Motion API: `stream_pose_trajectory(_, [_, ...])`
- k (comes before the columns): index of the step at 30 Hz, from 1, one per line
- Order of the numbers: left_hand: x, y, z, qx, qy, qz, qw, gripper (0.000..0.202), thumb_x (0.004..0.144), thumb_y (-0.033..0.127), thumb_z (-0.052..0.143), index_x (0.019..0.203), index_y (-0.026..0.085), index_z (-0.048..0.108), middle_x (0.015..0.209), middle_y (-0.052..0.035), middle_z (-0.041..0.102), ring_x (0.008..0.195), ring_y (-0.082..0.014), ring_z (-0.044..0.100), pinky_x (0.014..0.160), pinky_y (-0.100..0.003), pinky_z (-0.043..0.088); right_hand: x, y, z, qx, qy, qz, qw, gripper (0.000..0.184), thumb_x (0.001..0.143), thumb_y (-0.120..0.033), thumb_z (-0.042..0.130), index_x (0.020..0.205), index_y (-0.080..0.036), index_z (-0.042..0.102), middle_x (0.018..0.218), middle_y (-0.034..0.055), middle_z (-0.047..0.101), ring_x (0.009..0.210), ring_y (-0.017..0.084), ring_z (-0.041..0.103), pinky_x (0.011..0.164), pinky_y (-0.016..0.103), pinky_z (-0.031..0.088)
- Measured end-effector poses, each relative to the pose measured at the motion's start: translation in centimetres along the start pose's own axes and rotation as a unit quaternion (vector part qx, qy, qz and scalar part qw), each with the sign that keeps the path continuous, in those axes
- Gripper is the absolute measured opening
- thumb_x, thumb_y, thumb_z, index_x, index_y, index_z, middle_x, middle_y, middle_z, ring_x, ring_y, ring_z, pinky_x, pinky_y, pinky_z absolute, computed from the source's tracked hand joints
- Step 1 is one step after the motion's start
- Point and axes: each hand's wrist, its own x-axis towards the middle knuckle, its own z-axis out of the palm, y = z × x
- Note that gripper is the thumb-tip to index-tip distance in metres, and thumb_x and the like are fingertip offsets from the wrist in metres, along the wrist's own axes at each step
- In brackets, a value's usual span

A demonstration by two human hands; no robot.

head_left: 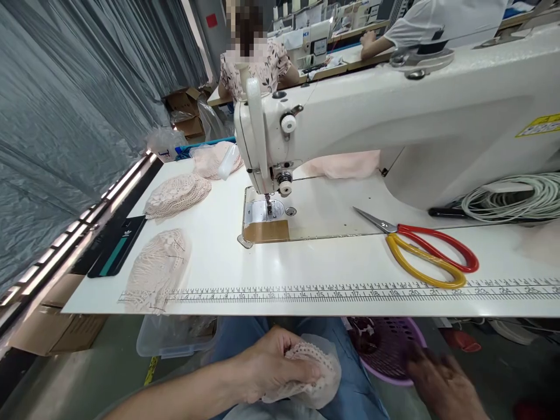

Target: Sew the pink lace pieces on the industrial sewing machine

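Above my lap, my left hand (pixel 280 367) is closed on a pale pink lace cup piece (pixel 324 373) with a dotted edge and a sheer layer. My right hand (pixel 446 379) is at the lower right beside a purple basket (pixel 394 350), smeared by motion; I cannot make out anything in it. A similar lace cup piece (pixel 157 268) lies at the table's front left, with a stack of lace cup pieces (pixel 177 193) behind it. The white sewing machine (pixel 350 122) stands over the table, its needle area above the metal plate (pixel 258 211).
Scissors (pixel 420 251) with red and yellow handles lie on the table (pixel 315 262), above a printed ruler (pixel 324 294). A black card (pixel 117 246) is at the left edge. Coiled cable (pixel 511 198) lies at the right. A clear bin (pixel 175 337) is below. Two people sit beyond.
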Motion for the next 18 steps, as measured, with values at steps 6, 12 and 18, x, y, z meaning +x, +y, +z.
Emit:
stream_pose_trajectory(6, [-0.7, 0.8, -0.1, 0.021, -0.069, 0.010, 0.997, 0.044, 0.050, 0.046, 0.084, 0.074, 0.011, 0.073, 0.062, -0.0006, 0.058, 0.058, -0.0087, 0.048, 0.060, -0.021, 0.040, 0.9, -3.8, -1.3, 0.246, -0.120, 0.041, 0.961, 0.060, 0.076, -0.050, 0.064, 0.129, -0.027, 0.051, 0.129, 0.0106, 0.058, 0.118, 0.031, 0.053, 0.092, 0.039, 0.046])
stream_pose_trajectory(12, [-1.7, 1.1, -1.3, 0.110, -0.103, 0.042, 0.988, 0.044, 0.060, 0.050, 0.079, 0.081, 0.011, 0.073, 0.066, -0.0005, 0.056, 0.059, -0.0085, 0.046, 0.059, -0.021, 0.036, 6.2, -11.0, -5.0, 0.519, -0.370, 0.090, 0.765, 0.045, 0.053, -0.038, 0.085, 0.091, -0.021, 0.068, 0.083, -0.0009, 0.064, 0.083, 0.018, 0.055, 0.074, 0.025, 0.041])
stream_pose_trajectory(18, [-2.3, 0.6, -2.4, 0.177, -0.078, 0.116, 0.974, 0.055, 0.065, 0.065, 0.067, 0.059, 0.010, 0.065, 0.072, -0.0024, 0.051, 0.063, -0.0093, 0.044, 0.057, -0.022, 0.033, 6.2, -11.6, -4.0, 0.549, -0.420, 0.093, 0.717, 0.036, 0.060, -0.047, 0.078, 0.060, -0.014, 0.063, 0.058, -0.0046, 0.049, 0.058, 0.010, 0.040, 0.053, 0.024, 0.026])
